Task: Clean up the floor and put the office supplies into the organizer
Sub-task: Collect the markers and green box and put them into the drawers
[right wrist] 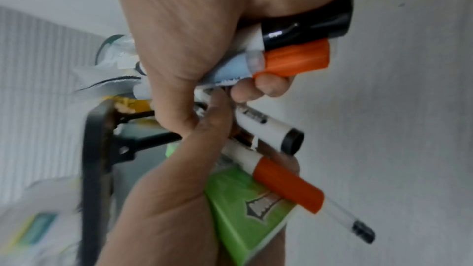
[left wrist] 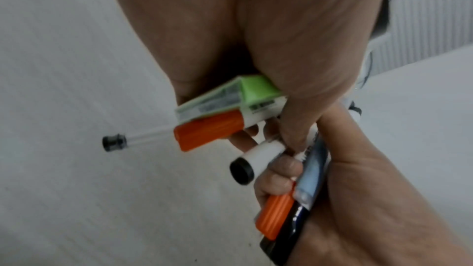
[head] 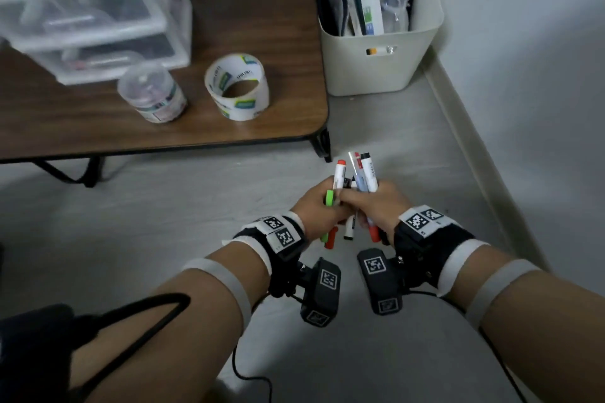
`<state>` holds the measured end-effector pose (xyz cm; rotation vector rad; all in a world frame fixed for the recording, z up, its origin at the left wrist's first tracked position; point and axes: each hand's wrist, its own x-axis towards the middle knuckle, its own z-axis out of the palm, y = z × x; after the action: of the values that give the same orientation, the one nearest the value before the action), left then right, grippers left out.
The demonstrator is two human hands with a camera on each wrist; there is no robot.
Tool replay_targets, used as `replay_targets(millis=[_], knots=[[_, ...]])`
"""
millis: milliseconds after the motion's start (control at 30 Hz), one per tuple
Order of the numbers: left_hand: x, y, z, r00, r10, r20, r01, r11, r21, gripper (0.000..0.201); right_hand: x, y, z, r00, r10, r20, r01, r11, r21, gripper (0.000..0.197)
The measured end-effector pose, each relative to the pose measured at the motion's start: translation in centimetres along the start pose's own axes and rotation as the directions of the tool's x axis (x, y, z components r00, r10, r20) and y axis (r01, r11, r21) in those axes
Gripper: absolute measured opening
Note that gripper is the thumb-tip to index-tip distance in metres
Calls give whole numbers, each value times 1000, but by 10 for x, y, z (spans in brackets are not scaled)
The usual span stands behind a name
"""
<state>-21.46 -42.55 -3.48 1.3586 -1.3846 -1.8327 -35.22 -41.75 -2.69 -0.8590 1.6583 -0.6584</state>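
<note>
Fingers gripping markers, tips up, away

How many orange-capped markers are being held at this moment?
2. One orange-capped marker is in the left hand, beside the green box; the other is in the right hand. More may be hidden inside the fists.

From my head the camera looks forward and down: my forearms fill the lower frame, the table sits upper left, the bin upper right. The camera on my left wrist looks along my left hand from very near, floor behind. The one on my right wrist looks along my right hand just as close. All three share the bundle of markers and both hands.
</note>
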Motion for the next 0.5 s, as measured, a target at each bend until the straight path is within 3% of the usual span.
replay_targets(millis=[133, 267, 500], knots=[[-25, 49, -19, 998, 60, -7, -60, 998, -17, 42, -15, -53, 13, 997, -24, 76, 24, 1000, 3, 15], [-52, 97, -47, 996, 90, -22, -92, 989, -114, 43, -35, -104, 29, 994, -64, 88, 65, 998, -6, 22], [-85, 161, -106, 993, 117, -29, -120, 975, -185, 64, -56, -192, 61, 989, -119, 93, 128, 987, -96, 28]])
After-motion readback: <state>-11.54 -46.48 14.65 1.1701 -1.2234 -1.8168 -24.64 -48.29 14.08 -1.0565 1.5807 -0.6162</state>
